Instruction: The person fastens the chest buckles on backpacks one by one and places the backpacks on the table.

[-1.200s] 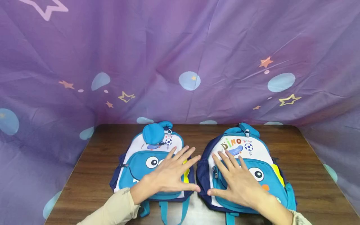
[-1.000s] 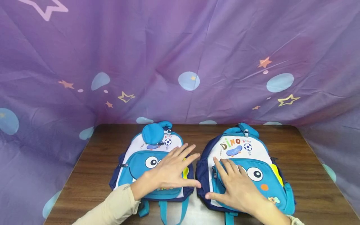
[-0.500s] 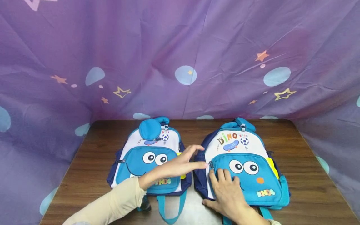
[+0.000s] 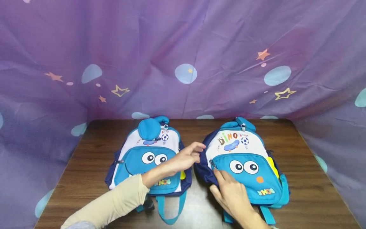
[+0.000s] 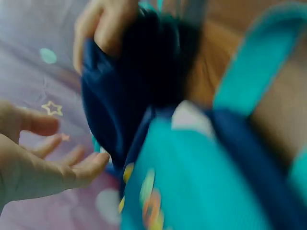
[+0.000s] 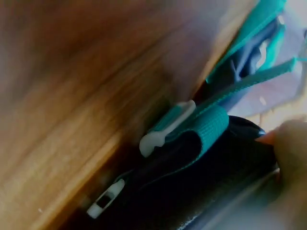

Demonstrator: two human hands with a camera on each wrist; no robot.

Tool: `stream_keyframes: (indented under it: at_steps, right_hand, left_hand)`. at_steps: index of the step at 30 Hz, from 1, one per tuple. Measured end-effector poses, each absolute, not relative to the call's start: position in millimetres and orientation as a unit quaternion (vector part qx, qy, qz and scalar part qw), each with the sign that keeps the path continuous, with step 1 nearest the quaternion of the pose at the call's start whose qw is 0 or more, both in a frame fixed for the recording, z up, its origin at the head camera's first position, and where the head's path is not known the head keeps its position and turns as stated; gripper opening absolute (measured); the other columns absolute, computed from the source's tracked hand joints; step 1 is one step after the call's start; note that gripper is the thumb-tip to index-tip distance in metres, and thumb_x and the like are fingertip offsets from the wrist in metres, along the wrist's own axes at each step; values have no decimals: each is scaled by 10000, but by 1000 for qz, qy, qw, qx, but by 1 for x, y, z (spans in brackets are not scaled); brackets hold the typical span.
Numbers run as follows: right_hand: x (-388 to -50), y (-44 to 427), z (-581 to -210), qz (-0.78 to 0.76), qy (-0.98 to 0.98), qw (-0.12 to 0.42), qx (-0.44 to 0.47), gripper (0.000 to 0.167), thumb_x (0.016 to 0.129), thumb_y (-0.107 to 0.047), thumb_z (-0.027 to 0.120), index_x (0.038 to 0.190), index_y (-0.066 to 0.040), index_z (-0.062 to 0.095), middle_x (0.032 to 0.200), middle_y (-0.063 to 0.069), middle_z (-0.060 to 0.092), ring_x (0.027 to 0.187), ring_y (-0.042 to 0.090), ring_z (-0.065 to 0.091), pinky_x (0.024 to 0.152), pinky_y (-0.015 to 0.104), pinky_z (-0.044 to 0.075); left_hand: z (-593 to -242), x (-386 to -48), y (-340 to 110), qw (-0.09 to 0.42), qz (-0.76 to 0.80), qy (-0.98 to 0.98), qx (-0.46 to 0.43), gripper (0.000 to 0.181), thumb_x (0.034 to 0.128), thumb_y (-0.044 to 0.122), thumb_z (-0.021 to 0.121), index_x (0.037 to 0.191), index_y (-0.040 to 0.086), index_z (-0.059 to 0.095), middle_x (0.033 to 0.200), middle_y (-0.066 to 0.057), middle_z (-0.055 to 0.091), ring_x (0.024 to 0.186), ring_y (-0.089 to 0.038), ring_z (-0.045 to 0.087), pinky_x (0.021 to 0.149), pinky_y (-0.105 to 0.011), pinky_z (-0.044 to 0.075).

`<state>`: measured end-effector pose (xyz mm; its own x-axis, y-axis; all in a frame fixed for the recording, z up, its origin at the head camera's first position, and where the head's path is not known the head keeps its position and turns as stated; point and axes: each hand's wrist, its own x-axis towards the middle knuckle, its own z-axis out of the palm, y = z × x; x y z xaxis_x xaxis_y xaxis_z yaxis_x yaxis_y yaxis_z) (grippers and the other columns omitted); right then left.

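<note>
Two blue and white dinosaur backpacks lie face up on the table. My right hand (image 4: 233,194) is at the lower left side of the right backpack (image 4: 251,183), just below its pocket zipper pull (image 4: 213,164). In the left wrist view, the right hand (image 5: 108,24) pinches the backpack's navy side fabric (image 5: 105,96). My left hand (image 4: 183,159) hovers beside that backpack's upper left side, loosely curled and holding nothing. The left forearm crosses over the left backpack (image 4: 134,159), hiding part of its pocket. Both wrist views are blurred.
The brown wooden table (image 4: 308,184) ends at a purple star-patterned curtain (image 4: 223,63) behind and at both sides. A round blue pouch (image 4: 149,129) sits on the left backpack's top. Teal straps (image 4: 170,219) stick out toward the near edge.
Both hands were spread over the two backpacks. The left has moved right to the gap by the right backpack, and the right has moved down and left, taking hold of its side fabric.
</note>
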<state>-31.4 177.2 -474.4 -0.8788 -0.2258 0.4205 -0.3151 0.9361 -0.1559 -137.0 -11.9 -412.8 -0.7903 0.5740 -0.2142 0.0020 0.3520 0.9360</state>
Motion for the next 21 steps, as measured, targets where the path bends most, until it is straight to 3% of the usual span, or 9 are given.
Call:
stream_keyframes:
  at_steps: [3, 8, 10, 13, 16, 19, 21]
  right_hand:
    - [-30, 181, -471, 153, -958, 213, 118, 411, 799, -226, 686, 1178, -71, 664, 1053, 120, 695, 733, 364, 679, 540, 505, 516]
    - [-27, 186, -461, 192, -949, 233, 95, 383, 804, -170, 651, 1178, -89, 650, 1061, 113, 697, 705, 392, 670, 538, 539, 498]
    - [-26, 188, -457, 198, -946, 241, 93, 388, 799, -156, 644, 1182, -95, 645, 1069, 106, 697, 721, 391, 675, 541, 542, 496]
    - [-26, 188, -451, 196, -945, 243, 97, 405, 784, -164, 654, 1185, -105, 646, 1074, 90, 694, 758, 366, 683, 547, 529, 501]
    - [-24, 185, -440, 172, -958, 209, 96, 485, 745, -223, 698, 1215, -115, 648, 1096, 81, 679, 858, 326, 683, 558, 511, 511]
    - [-25, 180, -416, 128, -976, 151, 95, 614, 730, -340, 761, 1274, -94, 619, 1127, 105, 646, 947, 307, 662, 567, 490, 526]
    - [-29, 175, -396, 93, -982, 126, 103, 703, 724, -425, 783, 1290, -54, 594, 1130, 134, 632, 954, 315, 656, 555, 473, 529]
  left_hand:
    - [-411, -145, -23, 201, 388, 835, 333, 549, 904, -55, 501, 1427, 109, 471, 1469, -135, 475, 1357, -313, 466, 1116, -455, 405]
    - [-414, -166, -26, 112, 156, 860, 472, 713, 932, 167, 687, 1544, 230, 327, 1618, -96, 290, 1487, -316, 296, 1175, -513, 328]
    - [-418, -176, -19, 94, 130, 851, 501, 702, 916, 204, 716, 1523, 257, 366, 1627, -85, 282, 1498, -322, 275, 1182, -522, 313]
    - [-423, -188, -8, 57, 132, 826, 545, 548, 887, 105, 687, 1391, 258, 536, 1524, -8, 456, 1448, -237, 370, 1138, -442, 370]
    - [-426, -189, 0, 25, 129, 805, 578, 506, 801, 2, 633, 1243, 247, 640, 1350, 71, 591, 1329, -154, 477, 1024, -365, 432]
    - [-423, -185, 9, -24, 100, 803, 587, 532, 767, -43, 589, 1201, 259, 654, 1255, 99, 614, 1239, -131, 516, 967, -344, 447]
    - [-416, -183, 15, -66, 79, 805, 584, 490, 806, -27, 595, 1198, 263, 646, 1225, 94, 611, 1212, -142, 526, 965, -351, 447]
